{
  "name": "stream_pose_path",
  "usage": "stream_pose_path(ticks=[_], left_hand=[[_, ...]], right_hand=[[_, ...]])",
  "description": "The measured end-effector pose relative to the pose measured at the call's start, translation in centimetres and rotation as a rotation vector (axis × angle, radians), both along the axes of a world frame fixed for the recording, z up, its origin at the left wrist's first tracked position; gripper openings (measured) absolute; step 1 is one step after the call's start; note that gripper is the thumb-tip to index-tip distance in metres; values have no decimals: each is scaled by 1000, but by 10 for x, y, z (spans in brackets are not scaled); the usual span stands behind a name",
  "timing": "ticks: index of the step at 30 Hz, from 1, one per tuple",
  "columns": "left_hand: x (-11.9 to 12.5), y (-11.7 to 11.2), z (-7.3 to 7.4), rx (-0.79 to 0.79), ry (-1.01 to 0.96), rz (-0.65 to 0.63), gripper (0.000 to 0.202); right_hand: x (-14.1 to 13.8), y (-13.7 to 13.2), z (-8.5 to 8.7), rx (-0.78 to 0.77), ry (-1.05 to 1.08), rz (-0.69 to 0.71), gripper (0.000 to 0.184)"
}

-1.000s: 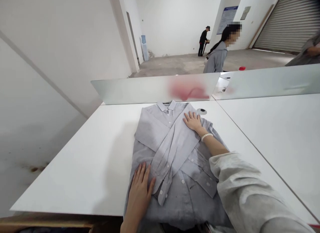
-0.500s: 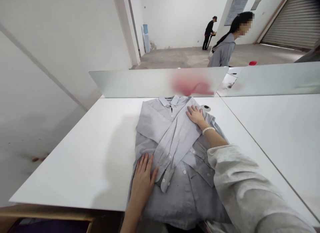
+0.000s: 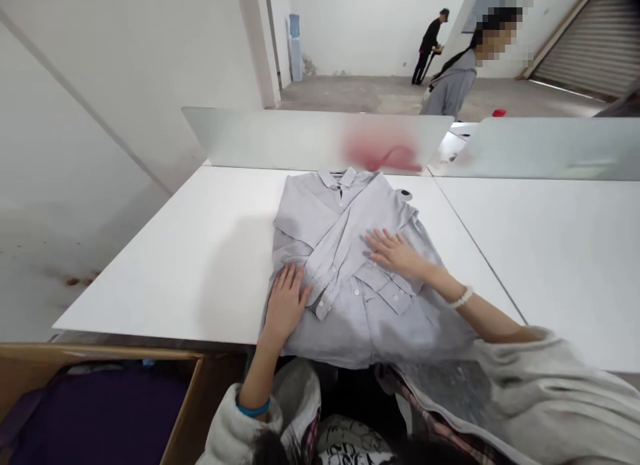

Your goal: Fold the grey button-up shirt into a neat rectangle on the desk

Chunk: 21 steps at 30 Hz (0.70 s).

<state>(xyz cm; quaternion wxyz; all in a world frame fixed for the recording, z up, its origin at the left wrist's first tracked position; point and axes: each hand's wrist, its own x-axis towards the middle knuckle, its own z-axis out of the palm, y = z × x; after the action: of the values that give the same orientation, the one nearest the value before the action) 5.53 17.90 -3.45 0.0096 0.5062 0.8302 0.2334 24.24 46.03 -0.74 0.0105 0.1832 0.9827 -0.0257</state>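
Note:
A light grey button-up shirt (image 3: 330,215) lies front up on the white table (image 3: 230,252), its collar toward the frosted divider. Both sleeves are folded across its front, with the cuffs near the middle. My left hand (image 3: 286,302) rests flat on the shirt's left side, beside a buttoned cuff, fingers stretched out. On the right part of the chest lies my right hand (image 3: 397,252), fingers spread over the fabric. Neither hand grips anything.
A frosted divider (image 3: 280,138) stands along the table's far edge. A cable grommet (image 3: 404,194) sits by the shirt's right shoulder. At lower left is a cardboard box (image 3: 187,412) holding dark purple cloth (image 3: 105,412). Two people stand beyond the divider.
My right hand has slid from the shirt's right shoulder down toward me, over the chest. My left hand stays by the cuff. The camera has tilted down, showing more of the box.

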Motion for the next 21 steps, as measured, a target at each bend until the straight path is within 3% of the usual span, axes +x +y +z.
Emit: stream_pose_path(ticks=[3, 5, 10, 15, 17, 21], left_hand=[[-1, 0, -2, 21, 34, -12, 56], [-1, 1, -2, 27, 55, -12, 56], [-1, 1, 1, -15, 84, -22, 57], [2, -21, 2, -56, 57, -16, 61], [4, -40, -1, -51, 68, -12, 60], [9, -86, -4, 12, 117, 8, 57]], right_hand=[[24, -55, -13, 3, 51, 31, 60], [31, -75, -21, 32, 84, 13, 60], [27, -80, -25, 41, 120, -24, 57], [44, -74, -9, -20, 153, -11, 55], [73, -74, -3, -38, 198, -110, 52], [154, -81, -9, 173, 309, -647, 49]])
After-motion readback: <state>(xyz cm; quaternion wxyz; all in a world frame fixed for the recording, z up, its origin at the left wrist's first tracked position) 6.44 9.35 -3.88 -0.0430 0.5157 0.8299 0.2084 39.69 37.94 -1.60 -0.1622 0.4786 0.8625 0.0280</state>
